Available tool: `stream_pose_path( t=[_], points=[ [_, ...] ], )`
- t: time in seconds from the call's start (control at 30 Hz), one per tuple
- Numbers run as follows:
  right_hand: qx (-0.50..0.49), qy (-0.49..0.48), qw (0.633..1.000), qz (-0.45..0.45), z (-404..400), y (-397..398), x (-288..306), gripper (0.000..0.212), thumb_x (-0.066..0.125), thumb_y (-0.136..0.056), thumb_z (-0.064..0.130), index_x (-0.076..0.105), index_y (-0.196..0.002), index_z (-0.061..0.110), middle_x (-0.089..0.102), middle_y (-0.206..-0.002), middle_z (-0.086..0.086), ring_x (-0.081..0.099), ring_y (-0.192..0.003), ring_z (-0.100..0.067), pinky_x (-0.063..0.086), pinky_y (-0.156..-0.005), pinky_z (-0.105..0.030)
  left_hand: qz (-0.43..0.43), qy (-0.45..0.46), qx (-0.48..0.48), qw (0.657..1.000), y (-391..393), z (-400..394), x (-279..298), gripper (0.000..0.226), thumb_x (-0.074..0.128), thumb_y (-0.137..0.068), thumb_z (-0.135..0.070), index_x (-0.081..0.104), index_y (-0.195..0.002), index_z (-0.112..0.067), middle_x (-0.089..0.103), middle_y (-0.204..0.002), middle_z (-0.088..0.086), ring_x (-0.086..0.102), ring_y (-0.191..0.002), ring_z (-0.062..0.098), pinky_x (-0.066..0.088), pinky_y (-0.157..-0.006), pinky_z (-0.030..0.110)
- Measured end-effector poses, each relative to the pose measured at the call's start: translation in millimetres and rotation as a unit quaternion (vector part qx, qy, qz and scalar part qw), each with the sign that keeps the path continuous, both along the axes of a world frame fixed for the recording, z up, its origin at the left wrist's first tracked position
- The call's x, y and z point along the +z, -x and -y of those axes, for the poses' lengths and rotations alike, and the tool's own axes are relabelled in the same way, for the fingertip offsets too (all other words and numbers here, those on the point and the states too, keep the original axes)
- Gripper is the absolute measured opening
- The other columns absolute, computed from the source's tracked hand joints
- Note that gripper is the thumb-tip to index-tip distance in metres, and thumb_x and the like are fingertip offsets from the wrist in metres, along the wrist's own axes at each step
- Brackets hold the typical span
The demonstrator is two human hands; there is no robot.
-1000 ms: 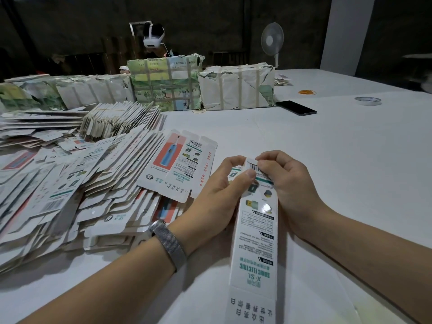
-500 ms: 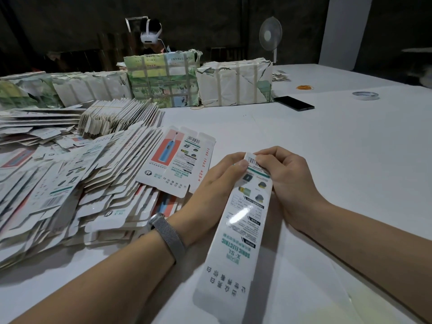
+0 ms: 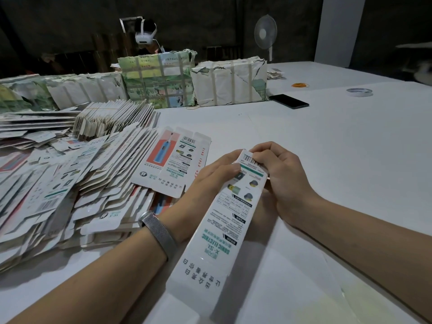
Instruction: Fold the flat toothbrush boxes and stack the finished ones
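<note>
A long white toothbrush box (image 3: 219,232) with green and black print lies slanted between my arms, its near end pointing at me. My left hand (image 3: 210,181) grips its far end from the left, thumb on the printed face. My right hand (image 3: 280,181) pinches the same end from the right, fingers over the barcode flap. A flat unfolded box (image 3: 173,162) with a red panel lies on top of the big heap of flat boxes (image 3: 70,183) at my left. No stack of finished boxes is in view.
Paper-wrapped bundles (image 3: 194,80) line the back of the white table (image 3: 339,148). A black phone (image 3: 288,101), a tape roll (image 3: 359,91) and an orange rubber band (image 3: 300,85) lie at the far right. A fan (image 3: 265,35) stands behind the table.
The box has swung from pointing straight at me to slanting down-left. Both hands stay on its far end, and my right fingers have shifted over the barcode flap.
</note>
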State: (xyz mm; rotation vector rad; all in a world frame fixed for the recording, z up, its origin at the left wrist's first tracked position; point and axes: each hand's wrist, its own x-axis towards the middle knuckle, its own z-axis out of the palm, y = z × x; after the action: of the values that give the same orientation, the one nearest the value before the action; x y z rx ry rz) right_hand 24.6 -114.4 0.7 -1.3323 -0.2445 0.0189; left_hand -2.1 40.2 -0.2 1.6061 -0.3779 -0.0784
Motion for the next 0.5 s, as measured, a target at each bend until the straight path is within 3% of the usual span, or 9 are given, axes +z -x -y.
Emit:
stream_pose_path(
  t=[0.13, 0.23, 0.37, 0.43, 0.5],
  points=[
    [-0.005, -0.005, 1.0, -0.004, 0.0, -0.7, -0.8, 0.04, 0.055, -0.093, 0.005, 0.068, -0.062, 0.028, 0.069, -0.069, -0.005, 0.066, -0.063, -0.021, 0.054, -0.063, -0.033, -0.006, -0.009, 0.014, 1.0, -1.8, 0.1, -0.1, 0.03, 0.046, -0.097, -0.016, 0.064, -0.118, -0.028, 0.078, -0.096, -0.004, 0.073, -0.088, 0.008, 0.054, -0.073, 0.019],
    [-0.012, -0.007, 1.0, -0.007, -0.3, -0.8, -0.8, 0.042, 0.054, -0.093, 0.006, 0.068, -0.061, 0.028, 0.069, -0.068, -0.005, 0.066, -0.063, -0.02, 0.054, -0.065, -0.035, -0.019, -0.043, 0.014, 0.999, -5.1, 3.0, 1.8, 0.036, 0.056, -0.089, -0.016, 0.059, -0.125, -0.014, 0.074, -0.097, 0.005, 0.07, -0.085, 0.017, 0.051, -0.075, 0.028],
    [-0.023, -0.006, 1.0, -0.005, -0.8, -1.5, -1.4, 0.04, 0.054, -0.092, 0.007, 0.068, -0.061, 0.027, 0.069, -0.067, -0.006, 0.066, -0.061, -0.02, 0.052, -0.067, -0.037, -0.009, -0.015, 0.024, 1.0, 2.9, -1.5, -2.9, 0.035, 0.052, -0.089, -0.034, 0.058, -0.122, -0.043, 0.076, -0.108, -0.006, 0.072, -0.101, 0.013, 0.053, -0.082, 0.025],
    [-0.023, -0.014, 1.0, -0.005, -0.7, -2.1, -2.1, 0.038, 0.055, -0.091, 0.007, 0.068, -0.061, 0.026, 0.069, -0.067, -0.005, 0.066, -0.061, -0.02, 0.053, -0.065, -0.036, -0.008, -0.005, 0.009, 1.0, 7.3, -3.0, -2.7, 0.045, 0.058, -0.084, -0.042, 0.055, -0.129, -0.045, 0.075, -0.115, -0.003, 0.073, -0.103, 0.017, 0.055, -0.081, 0.027],
    [-0.022, -0.022, 1.0, -0.005, -0.3, -2.5, -2.8, 0.034, 0.057, -0.089, 0.007, 0.068, -0.062, 0.025, 0.068, -0.067, -0.006, 0.066, -0.062, -0.021, 0.054, -0.064, -0.035, -0.017, 0.015, -0.013, 1.0, 10.1, -2.9, -1.7, 0.049, 0.06, -0.089, -0.036, 0.05, -0.137, -0.04, 0.074, -0.119, 0.002, 0.073, -0.104, 0.022, 0.057, -0.08, 0.027]
  ],
)
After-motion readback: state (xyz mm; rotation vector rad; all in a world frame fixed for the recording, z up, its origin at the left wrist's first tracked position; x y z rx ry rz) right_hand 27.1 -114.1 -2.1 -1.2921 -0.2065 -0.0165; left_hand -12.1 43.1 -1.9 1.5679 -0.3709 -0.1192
